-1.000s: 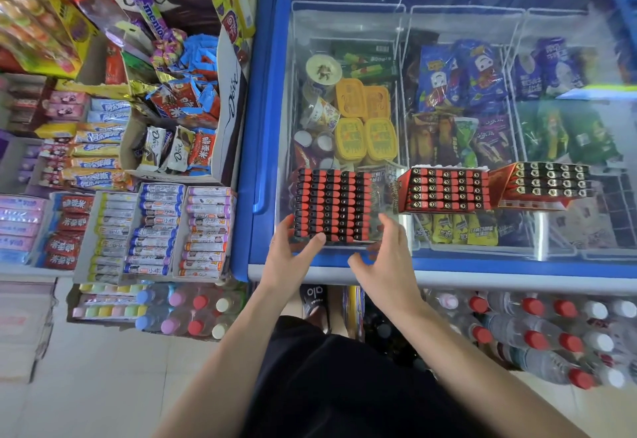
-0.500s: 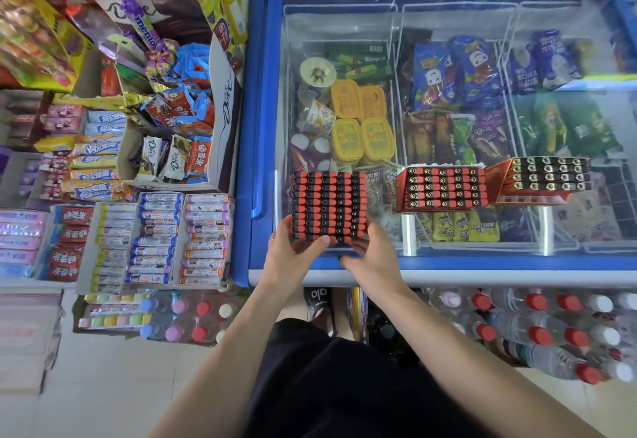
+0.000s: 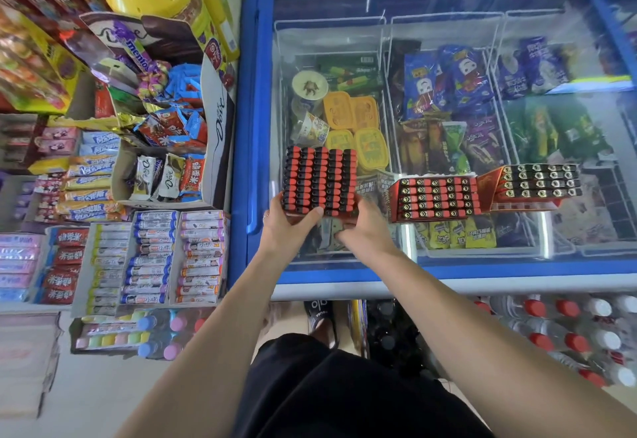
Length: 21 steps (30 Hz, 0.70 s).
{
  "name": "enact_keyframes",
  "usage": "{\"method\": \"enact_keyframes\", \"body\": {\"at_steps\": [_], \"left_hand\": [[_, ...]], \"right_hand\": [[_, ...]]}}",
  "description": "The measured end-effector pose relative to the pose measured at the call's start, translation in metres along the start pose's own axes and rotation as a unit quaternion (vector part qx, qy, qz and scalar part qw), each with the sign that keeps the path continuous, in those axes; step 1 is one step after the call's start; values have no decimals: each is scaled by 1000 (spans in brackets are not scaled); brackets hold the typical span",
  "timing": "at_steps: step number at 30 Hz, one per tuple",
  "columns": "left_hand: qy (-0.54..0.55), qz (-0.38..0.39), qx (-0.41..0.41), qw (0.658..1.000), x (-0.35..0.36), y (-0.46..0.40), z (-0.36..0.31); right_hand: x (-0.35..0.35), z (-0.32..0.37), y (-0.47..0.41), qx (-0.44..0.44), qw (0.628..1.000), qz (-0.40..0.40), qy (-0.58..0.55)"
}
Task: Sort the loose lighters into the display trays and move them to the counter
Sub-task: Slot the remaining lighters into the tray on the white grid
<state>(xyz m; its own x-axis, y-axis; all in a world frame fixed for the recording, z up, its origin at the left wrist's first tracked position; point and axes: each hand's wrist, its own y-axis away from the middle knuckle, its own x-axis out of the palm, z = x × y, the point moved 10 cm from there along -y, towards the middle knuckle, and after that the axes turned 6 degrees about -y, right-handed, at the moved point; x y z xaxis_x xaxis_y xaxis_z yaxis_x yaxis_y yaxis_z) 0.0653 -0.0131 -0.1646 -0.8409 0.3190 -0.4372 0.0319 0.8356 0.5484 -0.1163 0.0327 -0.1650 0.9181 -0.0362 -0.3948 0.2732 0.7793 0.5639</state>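
A display tray packed with several rows of red-and-black lighters [image 3: 319,181] is tilted up over the left part of the glass freezer lid [image 3: 448,7]. My left hand [image 3: 287,225] grips its lower left corner, thumb across the front row. My right hand [image 3: 365,231] holds the lower right corner from beneath, fingers curled under the tray. Two more filled lighter trays stand on the glass to the right: a red one [image 3: 436,198] and a darker one [image 3: 537,181].
The blue-framed freezer [image 3: 241,162] holds ice creams under its sliding glass. Left of it are candy and gum racks [image 3: 151,258] and a chocolate box [image 3: 165,175]. Water bottles [image 3: 565,331] are stacked below the freezer's front edge.
Both hands have closed on the near corners of the left tray and lifted its near edge; it now looks narrower and tilted. The other two trays have not moved.
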Motion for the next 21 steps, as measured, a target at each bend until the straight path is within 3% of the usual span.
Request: {"method": "enact_keyframes", "body": {"at_steps": [10, 15, 19, 21], "left_hand": [[34, -2, -6, 999, 3, 2, 13], [-92, -66, 20, 993, -6, 24, -10], [-197, -150, 167, 955, -2, 49, -63], [-230, -148, 251, 929, 20, 62, -93]], "right_hand": [[1, -8, 9, 3, 999, 17, -30], [-11, -14, 19, -9, 999, 16, -51], [-36, -12, 32, -45, 995, 10, -84], [-56, -10, 40, -72, 992, -11, -105]]}}
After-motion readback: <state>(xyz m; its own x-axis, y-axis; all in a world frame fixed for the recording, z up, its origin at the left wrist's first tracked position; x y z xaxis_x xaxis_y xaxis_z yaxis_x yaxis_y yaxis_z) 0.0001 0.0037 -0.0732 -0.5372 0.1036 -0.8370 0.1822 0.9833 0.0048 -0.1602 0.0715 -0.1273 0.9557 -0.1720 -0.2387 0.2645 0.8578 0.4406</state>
